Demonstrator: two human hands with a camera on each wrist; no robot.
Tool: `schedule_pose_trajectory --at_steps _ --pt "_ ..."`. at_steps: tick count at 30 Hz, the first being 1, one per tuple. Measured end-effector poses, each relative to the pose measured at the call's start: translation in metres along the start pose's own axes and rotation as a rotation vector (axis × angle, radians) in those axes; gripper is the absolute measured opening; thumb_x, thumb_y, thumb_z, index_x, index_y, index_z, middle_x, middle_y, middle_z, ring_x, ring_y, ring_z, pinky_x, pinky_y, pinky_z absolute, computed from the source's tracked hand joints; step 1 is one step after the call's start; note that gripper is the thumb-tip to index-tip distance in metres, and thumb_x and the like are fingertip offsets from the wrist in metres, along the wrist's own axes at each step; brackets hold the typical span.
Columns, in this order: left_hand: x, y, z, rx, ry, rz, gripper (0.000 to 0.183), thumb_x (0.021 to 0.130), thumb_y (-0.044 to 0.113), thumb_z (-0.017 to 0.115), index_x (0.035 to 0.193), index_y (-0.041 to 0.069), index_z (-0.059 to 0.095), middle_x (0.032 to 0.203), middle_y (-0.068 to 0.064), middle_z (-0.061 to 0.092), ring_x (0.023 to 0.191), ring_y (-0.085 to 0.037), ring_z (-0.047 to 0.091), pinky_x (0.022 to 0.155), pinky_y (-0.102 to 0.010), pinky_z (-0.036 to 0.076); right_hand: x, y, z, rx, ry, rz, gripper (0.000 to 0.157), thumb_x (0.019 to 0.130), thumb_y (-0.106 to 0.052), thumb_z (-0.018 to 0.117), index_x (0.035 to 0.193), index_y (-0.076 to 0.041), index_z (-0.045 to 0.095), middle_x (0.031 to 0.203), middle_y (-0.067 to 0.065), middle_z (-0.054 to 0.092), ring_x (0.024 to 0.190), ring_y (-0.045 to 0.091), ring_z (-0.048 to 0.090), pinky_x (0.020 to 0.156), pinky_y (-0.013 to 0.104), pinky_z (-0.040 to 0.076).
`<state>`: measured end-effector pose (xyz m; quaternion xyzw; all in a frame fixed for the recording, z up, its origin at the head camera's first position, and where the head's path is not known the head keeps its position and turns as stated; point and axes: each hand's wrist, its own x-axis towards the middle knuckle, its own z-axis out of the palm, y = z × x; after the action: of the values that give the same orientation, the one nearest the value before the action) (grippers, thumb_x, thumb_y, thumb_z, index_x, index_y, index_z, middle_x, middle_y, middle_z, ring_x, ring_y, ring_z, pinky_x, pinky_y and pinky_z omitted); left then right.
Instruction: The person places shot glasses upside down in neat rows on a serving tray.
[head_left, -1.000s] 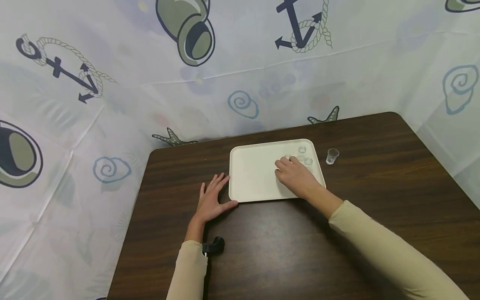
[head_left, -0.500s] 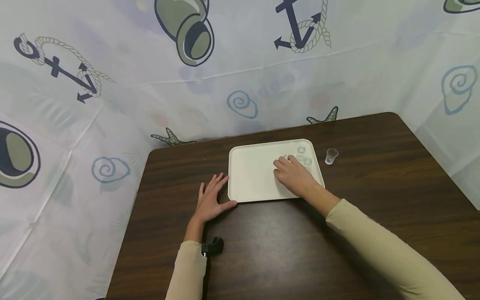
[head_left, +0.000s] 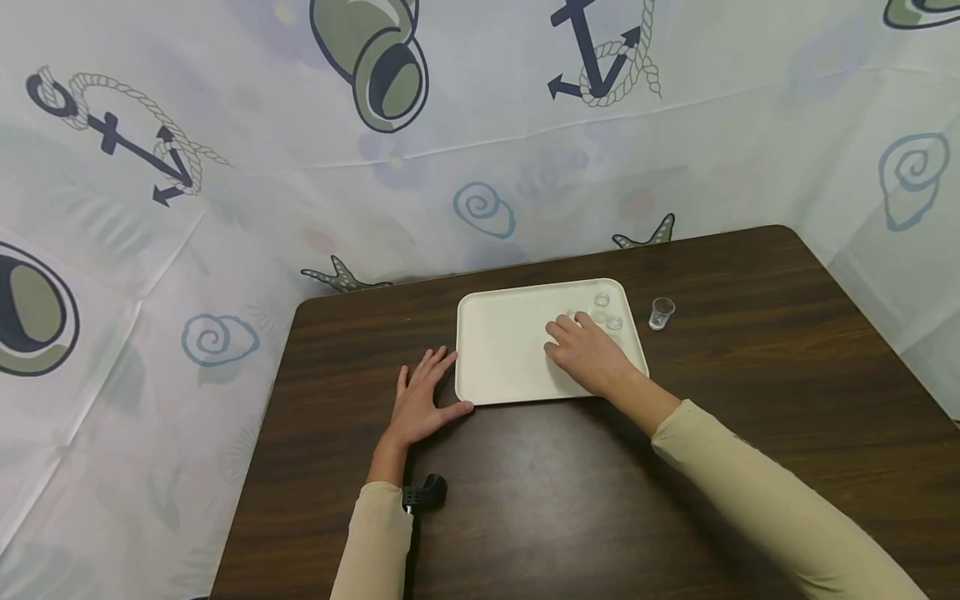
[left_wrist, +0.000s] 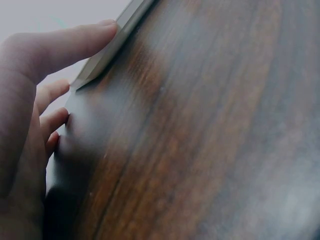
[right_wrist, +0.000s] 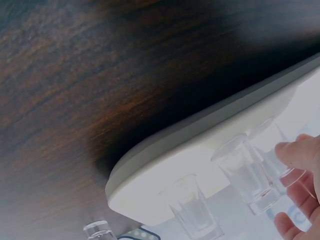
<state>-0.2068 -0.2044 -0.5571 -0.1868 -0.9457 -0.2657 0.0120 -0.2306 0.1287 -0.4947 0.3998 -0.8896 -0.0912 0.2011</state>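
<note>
My left hand [head_left: 418, 406] rests with spread, fairly straight fingers at the left side of a cream tray [head_left: 506, 346]. Its thumb touches the tray's near left corner. Over the right part of the tray, my right hand [head_left: 588, 357] pinches a small clear shot glass [right_wrist: 269, 136] between thumb and curled fingers; the hand hides most of it in the head view. Beside it on the tray stand other shot glasses, one [right_wrist: 248, 172] close to the thumb and another [right_wrist: 194, 207] farther off. These appear upside down, thick bases up.
A single clear shot glass [head_left: 662, 313] stands upright on the dark wooden table [head_left: 517, 492], just right of the tray. Behind the table's far edge hangs a patterned cloth [head_left: 420, 212]. A black wrist device [head_left: 425, 493] is on the left wrist.
Almost nothing differs. Both hands, the tray and the glasses keep their places, with only a slight shift of the whole head view.
</note>
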Motion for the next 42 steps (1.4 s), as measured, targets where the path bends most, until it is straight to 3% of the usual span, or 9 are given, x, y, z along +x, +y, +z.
schedule_pose_trajectory --at_steps 5,10,15,19,25,31,36,42 --pt "0.0 0.0 0.0 0.004 -0.002 -0.001 0.094 0.078 0.068 0.068 0.155 0.029 0.032 0.161 -0.003 0.025 0.149 -0.025 0.015 0.112 -0.063 -0.002 -0.001 0.0 -0.002 0.017 -0.013 0.001 0.009 0.085 -0.003 0.069 0.088 -0.011 0.068 0.1 0.01 0.055 0.095 0.029 0.051 0.085 0.045 0.042" --pt "0.0 -0.001 0.0 -0.005 -0.002 -0.002 0.093 0.079 0.067 0.069 0.155 0.029 0.032 0.161 -0.003 0.025 0.149 -0.026 0.015 0.113 -0.062 -0.003 -0.002 0.0 -0.005 0.05 0.006 0.0 0.021 0.076 -0.002 0.075 0.093 -0.01 0.067 0.104 0.01 0.055 0.096 0.03 0.052 0.085 0.045 0.042" --pt "0.001 0.0 -0.001 -0.001 -0.004 -0.001 0.093 0.079 0.068 0.068 0.155 0.029 0.032 0.161 -0.003 0.025 0.149 -0.026 0.015 0.113 -0.062 -0.003 -0.008 0.002 -0.011 0.111 0.053 0.037 0.021 0.083 -0.002 0.068 0.102 -0.011 0.069 0.112 0.01 0.057 0.099 0.031 0.053 0.085 0.046 0.043" --pt "0.001 0.002 -0.002 -0.004 -0.002 0.003 0.093 0.079 0.068 0.068 0.155 0.029 0.032 0.16 -0.003 0.026 0.149 -0.026 0.015 0.112 -0.063 -0.002 -0.014 0.007 -0.018 0.196 0.099 0.118 0.024 0.086 -0.009 0.068 0.11 -0.012 0.071 0.116 0.009 0.059 0.103 0.03 0.055 0.084 0.047 0.044" --pt "-0.001 0.002 -0.002 -0.005 -0.008 -0.002 0.092 0.08 0.066 0.069 0.155 0.027 0.033 0.16 -0.005 0.026 0.149 -0.027 0.015 0.112 -0.064 -0.001 -0.024 0.021 -0.031 0.395 0.204 0.304 0.031 0.084 -0.015 0.074 0.115 -0.012 0.072 0.117 0.01 0.06 0.1 0.03 0.055 0.077 0.047 0.045" --pt "-0.001 0.003 -0.003 -0.007 -0.008 -0.004 0.093 0.079 0.066 0.069 0.155 0.027 0.032 0.161 -0.004 0.025 0.149 -0.026 0.014 0.113 -0.062 -0.003 -0.039 0.043 -0.042 0.559 0.327 0.556 0.031 0.085 -0.011 0.073 0.116 -0.007 0.071 0.116 0.013 0.059 0.102 0.034 0.054 0.077 0.051 0.045" --pt "0.0 0.003 -0.003 -0.003 -0.014 -0.009 0.093 0.08 0.067 0.068 0.155 0.027 0.032 0.161 -0.003 0.024 0.149 -0.025 0.014 0.113 -0.061 -0.003 -0.059 0.065 -0.044 0.742 0.406 0.792 0.031 0.089 -0.007 0.069 0.12 -0.004 0.069 0.118 0.015 0.056 0.096 0.031 0.053 0.074 0.046 0.045" --pt "-0.001 0.002 -0.002 -0.009 -0.009 -0.013 0.093 0.079 0.067 0.068 0.155 0.028 0.032 0.161 -0.004 0.025 0.149 -0.025 0.014 0.113 -0.062 -0.003 -0.089 0.088 -0.033 0.849 0.424 1.043 0.032 0.094 -0.013 0.062 0.125 -0.004 0.065 0.118 0.014 0.056 0.096 0.027 0.054 0.077 0.032 0.041"
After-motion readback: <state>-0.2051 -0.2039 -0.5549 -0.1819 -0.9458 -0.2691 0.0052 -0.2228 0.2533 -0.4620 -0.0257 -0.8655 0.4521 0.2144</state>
